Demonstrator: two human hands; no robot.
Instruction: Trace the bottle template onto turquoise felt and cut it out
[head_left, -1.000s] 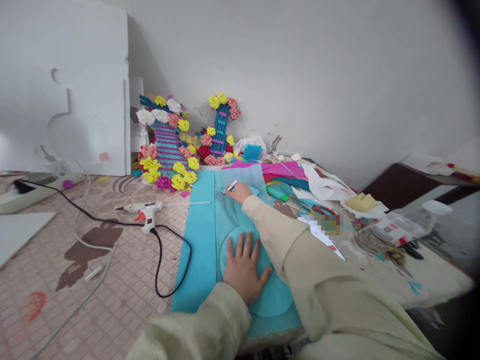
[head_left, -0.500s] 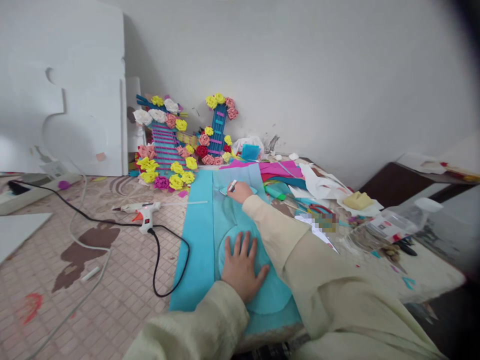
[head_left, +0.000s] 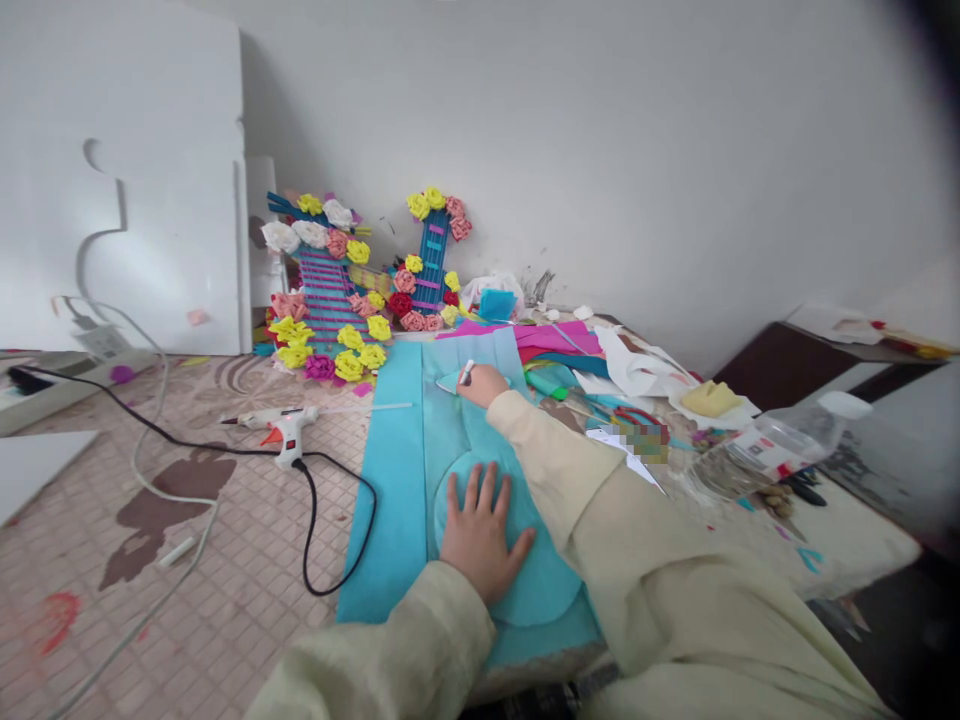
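**Turquoise cutout pinned flat, pen at the far end**

The round turquoise cutout (head_left: 525, 590) lies on top of a long turquoise sheet (head_left: 390, 500), at the near end, right in front of the person. The left hand (head_left: 480, 535) sits flat on it, palm down with the fingers (head_left: 476, 490) spread and loose, not gripping anything. The fingertips land near the cutout's far rim, and the rest of the round shape sticks out to the right of the wrist.

At the far end of the sheet, the right hand (head_left: 484, 383) is curled tight around a white pen (head_left: 466, 372). The tip angles down toward the sheet. Can't tell if it actually touches.

The sheet runs lengthwise away from the person over a patterned tiled floor (head_left: 225, 560). Left of it lies a white hot glue gun (head_left: 281, 425), and its black cord (head_left: 330, 540) loops right up to the sheet's left edge.

On the right it's messy: pink sheets (head_left: 555, 338), white paper scraps (head_left: 637, 370), a yellow piece (head_left: 709, 398) and a clear plastic bottle (head_left: 780, 440) lying on its side.

Past the sheet's far end, two blue stick-built decorations covered in paper roses (head_left: 330, 290) lean near a plain white wall (head_left: 637, 150). A big white foam board (head_left: 120, 180) stands to their left.
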